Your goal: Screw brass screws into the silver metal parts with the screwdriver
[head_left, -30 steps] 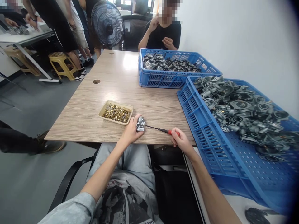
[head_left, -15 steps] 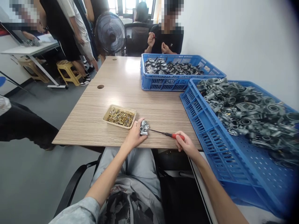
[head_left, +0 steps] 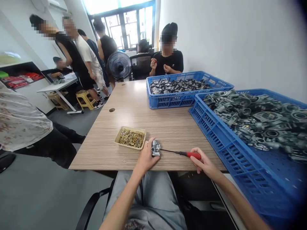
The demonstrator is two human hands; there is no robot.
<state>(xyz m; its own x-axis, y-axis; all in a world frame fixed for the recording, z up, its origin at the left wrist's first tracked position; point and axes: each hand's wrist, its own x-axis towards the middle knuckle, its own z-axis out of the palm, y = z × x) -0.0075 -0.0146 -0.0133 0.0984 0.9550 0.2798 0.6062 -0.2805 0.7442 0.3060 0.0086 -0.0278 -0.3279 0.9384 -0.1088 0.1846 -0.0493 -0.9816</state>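
Left hand (head_left: pixel 146 156) is hiding part of a metal casting (head_left: pixel 155 148), right hand (head_left: pixel 203 164) is covering the end of a screwdriver (head_left: pixel 193 155), brass pieces (head_left: pixel 131 138) are blurring together in a tray (head_left: pixel 130 129), and a blue crate (head_left: pixel 230 159) is running out of frame.

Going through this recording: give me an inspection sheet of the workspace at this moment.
Surface: wood-grain table.
Job's things: metal part, red-handled screwdriver with its tip pointing at the part, shallow tray of brass-coloured screws.
Clutter: two blue plastic crates, far crate and near crate, both heaped with metal castings.
Hands: left hand over the metal part, holding it on the table; right hand holding the red-handled screwdriver.
Cables: nothing seen.
Surroundings: seated co-worker beyond the far crate, standing people, floor fan, yellow stool.
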